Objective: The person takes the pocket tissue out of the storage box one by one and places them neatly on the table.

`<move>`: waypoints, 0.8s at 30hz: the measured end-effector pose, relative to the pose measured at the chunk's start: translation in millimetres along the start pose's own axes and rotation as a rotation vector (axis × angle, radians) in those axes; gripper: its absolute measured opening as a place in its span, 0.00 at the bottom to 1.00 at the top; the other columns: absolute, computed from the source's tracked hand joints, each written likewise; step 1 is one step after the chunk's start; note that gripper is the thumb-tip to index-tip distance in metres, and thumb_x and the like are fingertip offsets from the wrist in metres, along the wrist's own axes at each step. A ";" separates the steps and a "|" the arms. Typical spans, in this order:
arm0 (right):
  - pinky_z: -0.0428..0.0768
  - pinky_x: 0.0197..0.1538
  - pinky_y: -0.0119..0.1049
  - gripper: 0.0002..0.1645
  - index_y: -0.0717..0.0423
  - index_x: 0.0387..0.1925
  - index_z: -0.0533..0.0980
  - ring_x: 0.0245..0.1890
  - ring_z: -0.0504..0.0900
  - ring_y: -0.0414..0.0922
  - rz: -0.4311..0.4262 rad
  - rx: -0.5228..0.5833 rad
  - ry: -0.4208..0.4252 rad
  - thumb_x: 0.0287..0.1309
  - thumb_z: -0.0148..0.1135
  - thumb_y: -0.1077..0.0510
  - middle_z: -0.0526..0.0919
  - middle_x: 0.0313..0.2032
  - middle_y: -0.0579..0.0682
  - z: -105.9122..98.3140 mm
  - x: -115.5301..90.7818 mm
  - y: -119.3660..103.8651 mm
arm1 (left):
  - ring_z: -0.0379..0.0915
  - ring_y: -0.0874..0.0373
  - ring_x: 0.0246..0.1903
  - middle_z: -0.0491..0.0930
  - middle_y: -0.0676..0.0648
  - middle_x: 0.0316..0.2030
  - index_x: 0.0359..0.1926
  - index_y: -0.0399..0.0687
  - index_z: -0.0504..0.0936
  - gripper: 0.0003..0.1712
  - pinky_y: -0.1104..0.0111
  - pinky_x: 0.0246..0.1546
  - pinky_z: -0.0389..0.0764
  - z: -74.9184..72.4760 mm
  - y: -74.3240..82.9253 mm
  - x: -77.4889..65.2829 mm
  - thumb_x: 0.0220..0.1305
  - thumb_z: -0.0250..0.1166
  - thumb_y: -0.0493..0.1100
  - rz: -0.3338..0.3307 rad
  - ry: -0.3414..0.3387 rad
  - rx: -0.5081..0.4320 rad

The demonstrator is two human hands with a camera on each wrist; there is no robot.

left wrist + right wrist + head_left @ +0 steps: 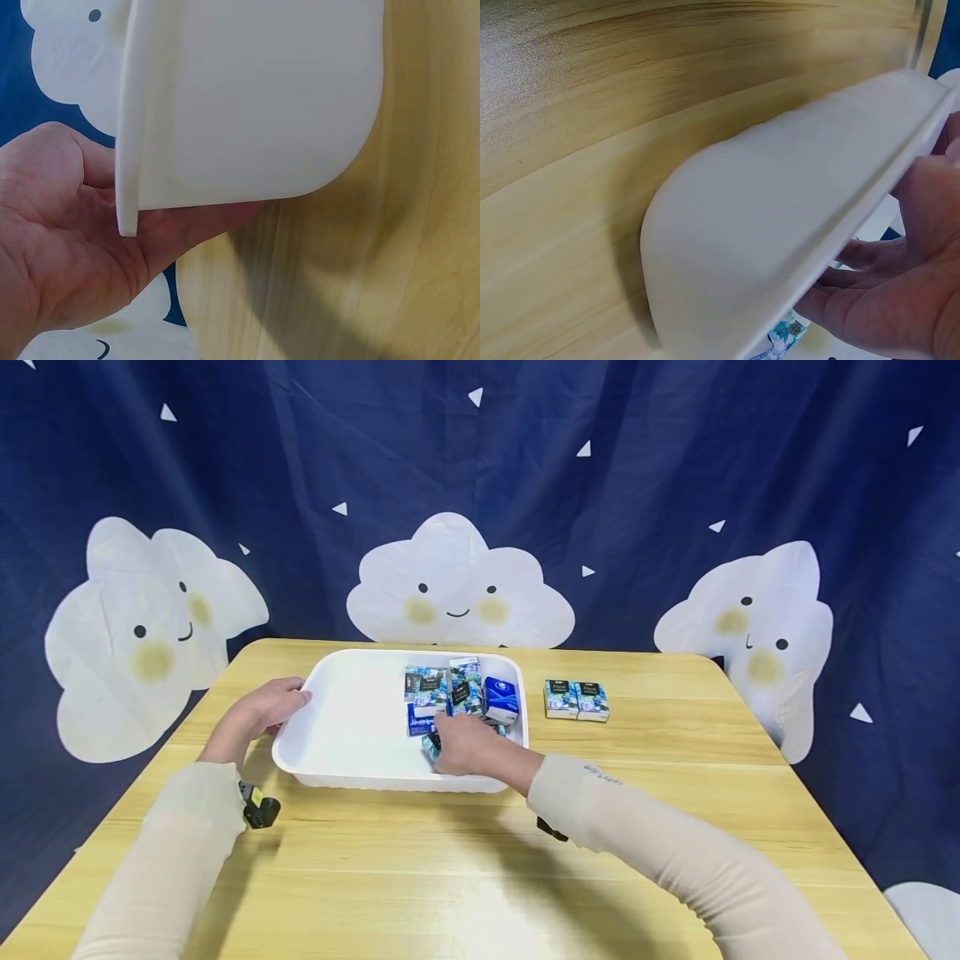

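A white plastic tray (352,710) lies on the table, and in its right part are several small blue-patterned tissue packs (465,668), some stacked on others. My left hand (273,706) grips the tray's left end, thumb at the rim and fingers beneath it, as the left wrist view also shows (82,232). Over the tray's near wall reaches my right hand (472,745), low among the packs. A tilted pack (430,748) is right beside its fingers. The tray wall hides the right fingertips in the right wrist view, so any hold on a pack cannot be made out.
Two more tissue packs (577,700) stand side by side on the wooden table (675,760), right of the tray. A dark blue curtain (637,485) with white clouds hangs behind the table's far edge and along its sides.
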State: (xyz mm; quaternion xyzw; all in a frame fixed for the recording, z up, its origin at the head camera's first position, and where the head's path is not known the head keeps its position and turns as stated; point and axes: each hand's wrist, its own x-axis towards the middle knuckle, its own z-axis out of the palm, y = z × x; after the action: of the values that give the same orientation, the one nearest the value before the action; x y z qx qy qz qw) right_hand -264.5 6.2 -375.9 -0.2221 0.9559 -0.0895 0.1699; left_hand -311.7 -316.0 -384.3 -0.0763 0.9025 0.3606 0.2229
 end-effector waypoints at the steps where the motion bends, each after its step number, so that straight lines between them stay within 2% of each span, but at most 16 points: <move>1: 0.80 0.40 0.36 0.44 0.59 0.74 0.62 0.37 0.79 0.44 -0.004 0.004 0.002 0.62 0.68 0.51 0.83 0.52 0.56 -1.3 -1.0 0.7 | 0.67 0.38 0.61 0.57 0.27 0.71 0.79 0.35 0.43 0.35 0.59 0.47 0.77 0.1 0.2 0.0 0.81 0.38 0.46 0.000 -0.001 -0.001; 7: 0.83 0.50 0.41 0.43 0.55 0.71 0.66 0.45 0.81 0.45 0.003 0.037 0.024 0.58 0.71 0.48 0.82 0.56 0.54 -10.2 -4.8 5.7 | 0.67 0.38 0.61 0.57 0.27 0.71 0.79 0.35 0.42 0.35 0.59 0.47 0.78 0.4 0.6 -0.4 0.81 0.38 0.46 -0.005 -0.004 -0.007; 14: 0.82 0.52 0.43 0.44 0.55 0.72 0.66 0.44 0.81 0.46 0.018 0.058 0.032 0.58 0.72 0.46 0.82 0.57 0.55 -19.8 -8.7 11.7 | 0.68 0.39 0.59 0.58 0.27 0.71 0.79 0.35 0.42 0.35 0.62 0.44 0.78 -0.1 0.2 -0.4 0.81 0.38 0.46 0.005 -0.011 -0.016; 24: 0.79 0.60 0.47 0.46 0.56 0.73 0.64 0.57 0.80 0.52 0.057 0.113 0.084 0.58 0.71 0.46 0.78 0.63 0.56 -37.6 -16.9 28.0 | 0.69 0.41 0.56 0.59 0.28 0.70 0.79 0.35 0.44 0.34 0.63 0.42 0.78 0.7 1.0 -1.6 0.81 0.38 0.46 0.009 -0.001 -0.015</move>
State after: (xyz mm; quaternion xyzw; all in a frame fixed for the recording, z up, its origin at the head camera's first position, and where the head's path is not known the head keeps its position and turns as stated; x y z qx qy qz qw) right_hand -275.0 42.3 -343.2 -0.1812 0.9615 -0.1477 0.1445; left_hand -310.4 -314.8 -383.3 -0.0737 0.8999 0.3684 0.2212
